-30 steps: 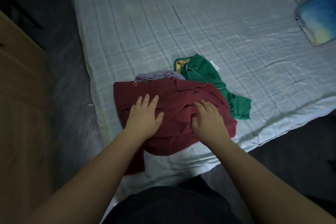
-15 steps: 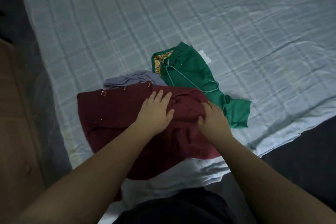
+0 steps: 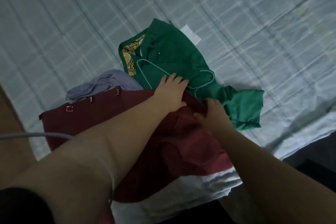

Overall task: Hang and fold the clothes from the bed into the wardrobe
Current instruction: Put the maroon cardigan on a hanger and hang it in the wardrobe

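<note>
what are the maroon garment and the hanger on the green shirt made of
maroon garment: seemingly thick matte cloth, soft folds, shiny metal-looking buckles along one edge.
hanger: thin pale-green wire, probably coated metal, judging by its slim bent outline.

No readable text anywhere; white tag (image 3: 191, 35) by green garment (image 3: 174, 56) shows nothing legible.

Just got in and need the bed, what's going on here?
A person leans over the bed, working through a small pile of clothes. The right hand grips a fold of the maroon garment; the left hand reaches across it and rests on the green shirt beside a hanger. A grey garment lies behind the maroon one.
</note>
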Available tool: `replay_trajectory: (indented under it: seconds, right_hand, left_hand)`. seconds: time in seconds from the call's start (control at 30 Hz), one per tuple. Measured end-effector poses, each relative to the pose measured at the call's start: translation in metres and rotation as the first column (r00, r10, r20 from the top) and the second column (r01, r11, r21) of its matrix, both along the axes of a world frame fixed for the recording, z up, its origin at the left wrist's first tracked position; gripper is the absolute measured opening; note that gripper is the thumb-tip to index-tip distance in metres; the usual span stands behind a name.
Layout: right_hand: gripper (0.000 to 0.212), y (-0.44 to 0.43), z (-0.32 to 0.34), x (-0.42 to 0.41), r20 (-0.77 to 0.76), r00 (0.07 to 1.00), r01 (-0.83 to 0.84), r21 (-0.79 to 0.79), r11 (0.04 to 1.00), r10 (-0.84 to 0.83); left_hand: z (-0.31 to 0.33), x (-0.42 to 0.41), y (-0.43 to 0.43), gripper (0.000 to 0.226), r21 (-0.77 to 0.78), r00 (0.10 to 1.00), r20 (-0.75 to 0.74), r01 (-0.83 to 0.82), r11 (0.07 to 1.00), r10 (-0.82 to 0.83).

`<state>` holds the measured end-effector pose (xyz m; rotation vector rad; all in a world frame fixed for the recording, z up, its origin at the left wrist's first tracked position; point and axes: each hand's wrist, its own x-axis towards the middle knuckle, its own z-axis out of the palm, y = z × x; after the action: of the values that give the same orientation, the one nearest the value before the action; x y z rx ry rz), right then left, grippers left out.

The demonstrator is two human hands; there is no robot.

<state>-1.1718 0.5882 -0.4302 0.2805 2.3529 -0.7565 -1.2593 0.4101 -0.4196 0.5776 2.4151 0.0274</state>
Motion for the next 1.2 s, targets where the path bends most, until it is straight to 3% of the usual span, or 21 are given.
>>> replay_trajectory:
  seconds: [0.27, 0.43, 0.57, 0.67, 0.77, 0.97, 1.07, 1.2]
  right_hand:
    - [0.043, -0.001, 0.003, 0.004, -0.108, 0.994, -0.006, -0.114, 0.993, -0.006]
    - [0.047, -0.006, 0.012, 0.014, -0.285, 0.958, -0.057, -0.037, 0.998, 0.045]
    - [0.044, -0.01, 0.028, 0.03, -0.293, 0.956, -0.063, -0.167, 0.984, 0.011]
    - [0.022, -0.011, 0.045, 0.042, -0.146, 0.985, 0.038, -0.342, 0.939, -0.093]
    - [0.011, -0.013, 0.061, 0.053, -0.144, 0.98, 0.08, -0.357, 0.931, -0.139]
    - [0.011, -0.04, 0.107, 0.08, -0.155, 0.963, 0.122, -0.482, 0.868, -0.222]
    - [0.011, -0.056, 0.141, 0.102, -0.176, 0.954, 0.112, -0.536, 0.837, -0.241]
    - [0.016, -0.076, 0.193, 0.129, -0.088, 0.952, 0.184, -0.605, 0.775, -0.294]
  left_hand:
    - [0.014, -0.005, 0.007, 0.057, -0.033, 0.979, -0.196, 0.057, 0.998, -0.063]
    - [0.03, 0.015, -0.007, 0.035, 0.027, 0.96, -0.281, 0.013, 1.0, -0.004]
    - [0.053, 0.037, -0.018, 0.027, 0.061, 0.957, -0.283, -0.056, 0.997, 0.071]
    - [0.07, 0.059, -0.026, 0.035, 0.12, 0.952, -0.263, -0.126, 0.985, 0.154]
    - [0.085, 0.091, -0.036, 0.055, 0.211, 0.921, -0.296, -0.195, 0.958, 0.253]
    - [0.122, 0.177, -0.034, 0.064, 0.433, 0.845, -0.231, -0.354, 0.829, 0.482]
    - [0.15, 0.224, -0.03, 0.062, 0.569, 0.725, -0.255, -0.422, 0.706, 0.64]
    - [0.195, 0.276, -0.03, 0.055, 0.676, 0.649, -0.117, -0.502, 0.539, 0.752]
